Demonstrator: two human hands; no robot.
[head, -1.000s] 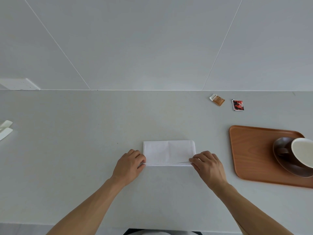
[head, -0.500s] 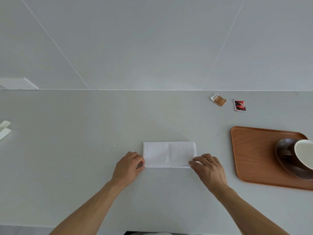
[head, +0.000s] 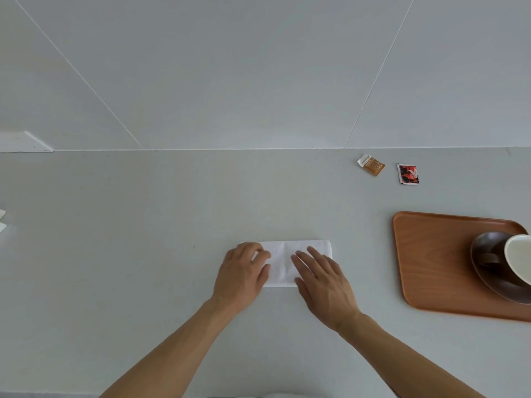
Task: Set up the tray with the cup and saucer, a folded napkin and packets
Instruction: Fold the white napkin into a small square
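Spreading across the whole lower view, the pale grey worktop [head: 143, 254] gives a flat, firm bed for folding, which looks to be why the white napkin [head: 283, 262] lies at its middle, right before the person, rather than on the tray. Off to the right, well apart from it, the wooden tray [head: 431, 265] waits with its near half bare, probably kept free for the napkin and packets. A dark brown saucer [head: 488, 245] sits on the tray's right part with the cup [head: 520, 257] on it, white inside and cut off by the frame edge. Two packets, one orange-brown [head: 371, 165] and one red and black [head: 408, 174], lie by the back wall, beyond the tray. Both hands rest on the folded napkin: the left hand [head: 241, 274] covers its left end, fingers loosely bent, seemingly pinning it; the right hand [head: 324, 282] lies flat, fingers straight, likely pressing the crease.
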